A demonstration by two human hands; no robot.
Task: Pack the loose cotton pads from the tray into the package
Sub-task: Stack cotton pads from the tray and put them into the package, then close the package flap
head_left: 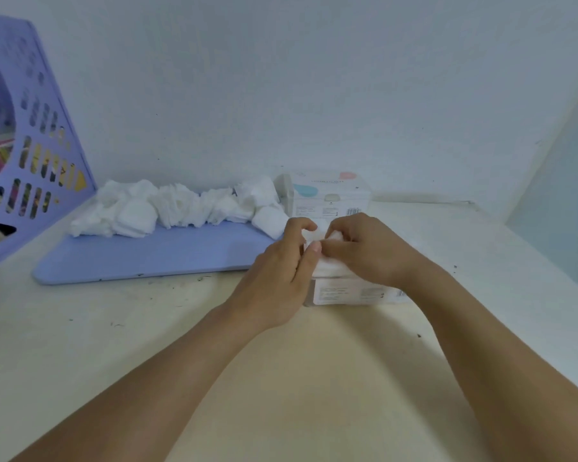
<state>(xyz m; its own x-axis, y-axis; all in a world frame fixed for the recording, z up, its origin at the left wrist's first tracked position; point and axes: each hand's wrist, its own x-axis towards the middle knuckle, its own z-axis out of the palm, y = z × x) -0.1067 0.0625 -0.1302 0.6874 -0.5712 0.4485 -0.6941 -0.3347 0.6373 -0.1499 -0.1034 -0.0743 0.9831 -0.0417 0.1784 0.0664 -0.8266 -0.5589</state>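
Both hands work at the top of the near package (354,290), which sits on the table (281,378) just right of the blue tray (141,258). The left hand (281,271) and right hand (364,251) pinch a small wad of cotton pads (321,233) between their fingertips, pressing it into the opening. Most of the job remains: a long heap of loose pads (181,208) lies along the tray's far edge. A second package (331,195) stands behind.

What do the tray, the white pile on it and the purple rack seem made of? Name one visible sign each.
Tray: probably plastic; smooth, matte lavender, rounded edge.
White pile: cotton; soft, fluffy, crumpled.
Purple rack: likely rigid moulded plastic; cut-out slots.
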